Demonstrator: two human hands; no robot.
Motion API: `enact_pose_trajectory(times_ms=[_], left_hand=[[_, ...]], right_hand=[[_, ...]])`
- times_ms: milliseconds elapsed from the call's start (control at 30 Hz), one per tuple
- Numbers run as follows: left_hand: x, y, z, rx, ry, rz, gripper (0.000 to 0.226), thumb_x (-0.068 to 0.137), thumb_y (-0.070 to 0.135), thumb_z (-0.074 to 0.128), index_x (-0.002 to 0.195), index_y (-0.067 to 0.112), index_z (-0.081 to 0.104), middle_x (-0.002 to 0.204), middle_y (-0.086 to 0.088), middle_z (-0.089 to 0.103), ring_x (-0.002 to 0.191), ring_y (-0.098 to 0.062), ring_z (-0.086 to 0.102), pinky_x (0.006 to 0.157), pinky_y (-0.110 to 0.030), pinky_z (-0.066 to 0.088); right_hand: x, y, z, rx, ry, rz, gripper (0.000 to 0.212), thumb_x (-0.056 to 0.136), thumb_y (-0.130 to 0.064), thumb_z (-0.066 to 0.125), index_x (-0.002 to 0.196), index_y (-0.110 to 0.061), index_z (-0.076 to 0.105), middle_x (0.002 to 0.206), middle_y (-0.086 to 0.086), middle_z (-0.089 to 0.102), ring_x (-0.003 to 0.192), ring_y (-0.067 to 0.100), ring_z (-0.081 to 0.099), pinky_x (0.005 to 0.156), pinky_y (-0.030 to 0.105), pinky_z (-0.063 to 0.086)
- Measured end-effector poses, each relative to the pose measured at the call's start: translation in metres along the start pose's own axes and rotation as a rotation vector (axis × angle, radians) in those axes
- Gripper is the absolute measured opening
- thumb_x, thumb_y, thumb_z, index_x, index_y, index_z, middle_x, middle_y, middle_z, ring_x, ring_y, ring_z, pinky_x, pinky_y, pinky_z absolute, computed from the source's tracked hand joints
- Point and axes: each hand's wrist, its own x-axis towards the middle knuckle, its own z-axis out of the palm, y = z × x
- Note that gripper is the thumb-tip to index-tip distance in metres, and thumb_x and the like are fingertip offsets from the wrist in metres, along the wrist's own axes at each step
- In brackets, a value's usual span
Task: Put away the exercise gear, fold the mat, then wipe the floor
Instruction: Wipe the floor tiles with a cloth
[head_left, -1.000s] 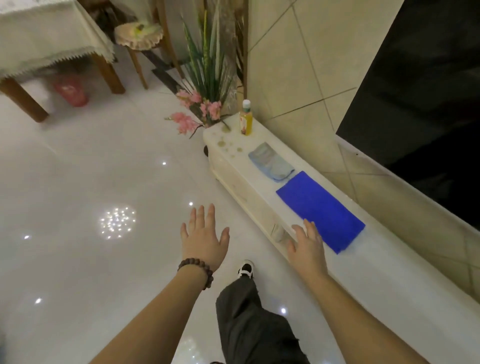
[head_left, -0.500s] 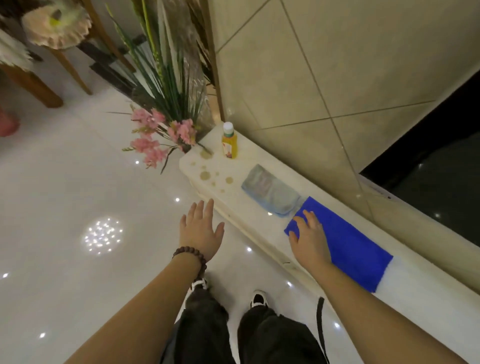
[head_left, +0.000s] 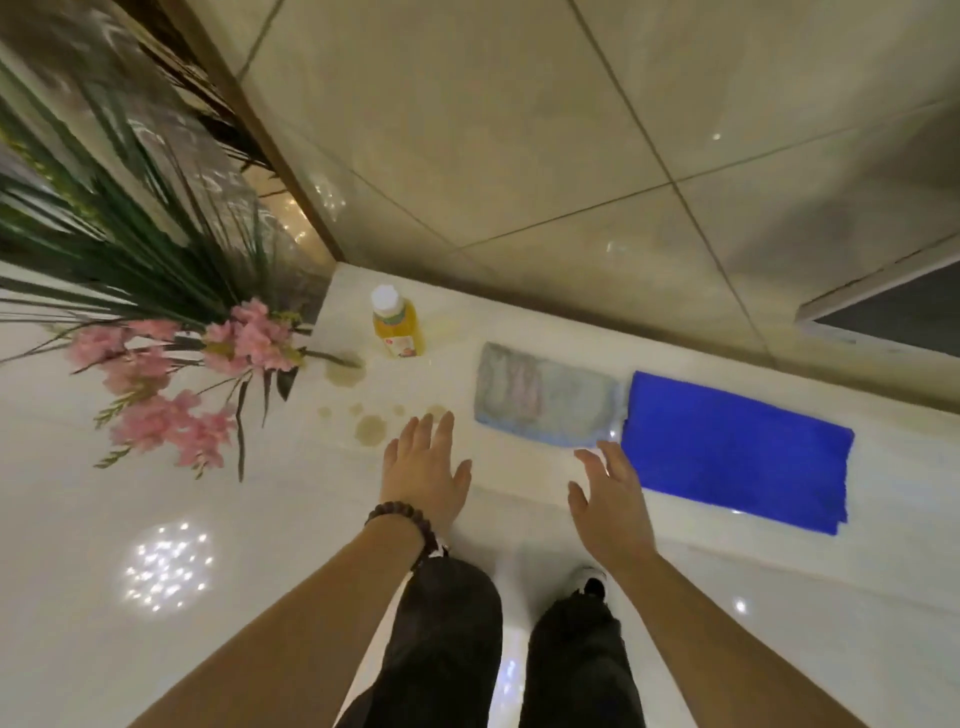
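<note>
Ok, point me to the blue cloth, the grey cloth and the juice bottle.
blue cloth (head_left: 737, 447): head view, middle of the folded cloth.
grey cloth (head_left: 545, 402): head view, middle of its top face.
juice bottle (head_left: 397, 325): head view, its yellow body.

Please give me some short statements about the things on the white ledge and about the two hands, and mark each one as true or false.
1. The blue cloth lies flat on the white ledge. True.
2. The right hand grips the blue cloth. False: its fingers are spread and it holds nothing; it is at the cloth's left edge.
3. The yellow bottle stands upright with a white cap on. True.
4. The pale grey-blue cloth lies to the right of the blue cloth. False: it lies to its left, between the blue cloth and the bottle.
5. Brownish spill spots mark the ledge near the left hand. True.
6. The left hand holds the bottle. False: it is open and apart from the bottle.
</note>
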Motion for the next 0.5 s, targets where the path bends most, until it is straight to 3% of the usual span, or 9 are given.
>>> enact_pose_trajectory(times_ms=[233, 400, 500], left_hand=[[0.119, 0.006, 0.059, -0.115, 0.032, 0.007, 0.065, 0.097, 0.039, 0.046, 0.149, 0.010, 0.021, 0.150, -0.010, 0.029, 0.136, -0.028, 0.028, 0.111, -0.040, 0.030], [0.167, 0.015, 0.099, -0.124, 0.125, -0.059, 0.071, 0.093, 0.042, 0.054, 0.147, 0.008, 0.022, 0.141, -0.009, 0.039, 0.128, -0.026, 0.039, 0.101, -0.037, 0.037], [0.176, 0.023, 0.111, -0.240, 0.180, -0.156, 0.063, 0.092, 0.031, 0.059, 0.142, 0.008, 0.028, 0.133, -0.010, 0.046, 0.120, -0.027, 0.048, 0.095, -0.037, 0.043]], right_hand=[[0.134, -0.023, 0.055, 0.024, 0.022, -0.129, 0.042, 0.096, -0.021, 0.050, 0.137, -0.012, 0.045, 0.150, 0.010, 0.034, 0.134, 0.026, 0.037, 0.108, 0.034, 0.033], [0.216, -0.011, 0.078, -0.105, 0.002, -0.229, 0.045, 0.093, -0.019, 0.053, 0.137, -0.018, 0.045, 0.151, 0.004, 0.030, 0.131, 0.026, 0.034, 0.105, 0.038, 0.038], [0.233, -0.007, 0.087, -0.182, -0.019, -0.279, 0.051, 0.094, -0.021, 0.052, 0.142, -0.023, 0.037, 0.147, 0.001, 0.035, 0.129, 0.024, 0.034, 0.105, 0.038, 0.037]])
